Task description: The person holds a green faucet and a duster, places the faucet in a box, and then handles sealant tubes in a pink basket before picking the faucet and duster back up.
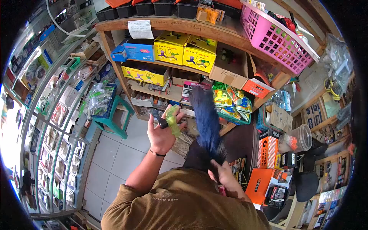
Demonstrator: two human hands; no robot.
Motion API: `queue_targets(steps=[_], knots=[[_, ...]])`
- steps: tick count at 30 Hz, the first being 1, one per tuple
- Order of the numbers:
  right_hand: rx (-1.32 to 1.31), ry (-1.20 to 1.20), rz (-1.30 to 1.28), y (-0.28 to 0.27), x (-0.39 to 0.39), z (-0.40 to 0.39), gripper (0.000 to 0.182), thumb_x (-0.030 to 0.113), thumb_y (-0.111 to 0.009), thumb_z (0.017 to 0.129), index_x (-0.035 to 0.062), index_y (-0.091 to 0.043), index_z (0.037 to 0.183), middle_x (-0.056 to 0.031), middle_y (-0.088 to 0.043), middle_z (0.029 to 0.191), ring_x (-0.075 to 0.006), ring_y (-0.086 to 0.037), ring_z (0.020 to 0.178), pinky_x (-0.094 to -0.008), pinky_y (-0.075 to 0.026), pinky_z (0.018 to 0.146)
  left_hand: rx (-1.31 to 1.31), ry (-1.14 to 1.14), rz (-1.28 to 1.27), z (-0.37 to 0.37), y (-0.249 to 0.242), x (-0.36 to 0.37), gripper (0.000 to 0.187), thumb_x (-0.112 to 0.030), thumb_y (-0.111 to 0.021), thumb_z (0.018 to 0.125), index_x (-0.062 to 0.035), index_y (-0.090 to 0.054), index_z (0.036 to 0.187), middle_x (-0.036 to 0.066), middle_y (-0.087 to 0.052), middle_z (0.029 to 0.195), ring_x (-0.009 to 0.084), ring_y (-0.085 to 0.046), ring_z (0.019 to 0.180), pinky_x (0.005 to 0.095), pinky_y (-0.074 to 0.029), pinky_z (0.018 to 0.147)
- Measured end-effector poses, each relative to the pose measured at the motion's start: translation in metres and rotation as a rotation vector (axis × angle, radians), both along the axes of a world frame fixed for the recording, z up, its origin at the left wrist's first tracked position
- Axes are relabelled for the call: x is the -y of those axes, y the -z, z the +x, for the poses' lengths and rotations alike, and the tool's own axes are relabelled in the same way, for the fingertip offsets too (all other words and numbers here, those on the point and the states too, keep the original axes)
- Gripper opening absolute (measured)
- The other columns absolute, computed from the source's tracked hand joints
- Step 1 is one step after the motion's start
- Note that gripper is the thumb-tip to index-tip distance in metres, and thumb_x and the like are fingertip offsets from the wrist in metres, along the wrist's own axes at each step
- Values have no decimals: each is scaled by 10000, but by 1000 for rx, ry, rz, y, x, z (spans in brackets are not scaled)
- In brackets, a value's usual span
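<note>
My left hand is closed around a translucent yellow-green plastic tap. A black lever, apparently part of the tap, sticks out on its left side. In my right hand is a feather duster with long dark blue feathers, its handle gripped low near my body. The duster's tip points forward at the shelves, in front of a pink and black box. Yellow boxes printed "bibcock" sit on the shelf beyond my hands.
A wooden shelf spans the front, with a pink basket at its upper right. Left are a teal stool bearing bagged goods and a glass display case. Orange boxes and a clear jar stand right.
</note>
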State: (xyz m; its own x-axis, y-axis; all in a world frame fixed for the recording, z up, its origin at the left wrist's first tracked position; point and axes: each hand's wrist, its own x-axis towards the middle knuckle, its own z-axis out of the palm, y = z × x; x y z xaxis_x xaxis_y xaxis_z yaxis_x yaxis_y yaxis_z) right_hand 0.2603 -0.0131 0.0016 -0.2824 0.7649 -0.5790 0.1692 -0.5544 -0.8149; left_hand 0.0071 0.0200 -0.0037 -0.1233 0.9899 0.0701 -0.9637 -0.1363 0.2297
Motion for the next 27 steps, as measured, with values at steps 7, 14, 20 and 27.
queue_targets(steps=[7,14,20,27], knots=[[10,-359,-13,-30,1,0,409,363,-515,907,-35,-605,934,-135,-625,787,-189,-581,745,-365,-461,666,418,136,171,-9,14,0,684,-578,-311,864,-121,-316,1372,107,-406,1357,279,-451,1171,460,-354,959],[-9,-550,374,-11,2,0,425,337,-514,911,-66,-572,1033,-159,-630,900,-191,-586,795,-323,-457,710,74,-31,-40,0,-9,2,706,-608,-321,852,-109,-352,1351,120,-409,1351,288,-399,1225,485,-300,1010],[215,-874,436,18,12,11,455,343,-534,904,-76,-537,1081,-179,-625,920,-131,-552,759,-295,-458,712,-36,-104,13,2,21,-4,693,-589,-320,865,-89,-353,1344,135,-449,1303,299,-427,1195,492,-280,1022],[-6,-595,653,-27,27,-3,436,355,-542,895,-63,-611,790,-157,-597,658,-149,-542,621,-320,-440,571,-64,-127,37,14,10,3,652,-507,-398,882,-47,-338,1340,116,-438,1303,318,-429,1179,468,-310,1014]])
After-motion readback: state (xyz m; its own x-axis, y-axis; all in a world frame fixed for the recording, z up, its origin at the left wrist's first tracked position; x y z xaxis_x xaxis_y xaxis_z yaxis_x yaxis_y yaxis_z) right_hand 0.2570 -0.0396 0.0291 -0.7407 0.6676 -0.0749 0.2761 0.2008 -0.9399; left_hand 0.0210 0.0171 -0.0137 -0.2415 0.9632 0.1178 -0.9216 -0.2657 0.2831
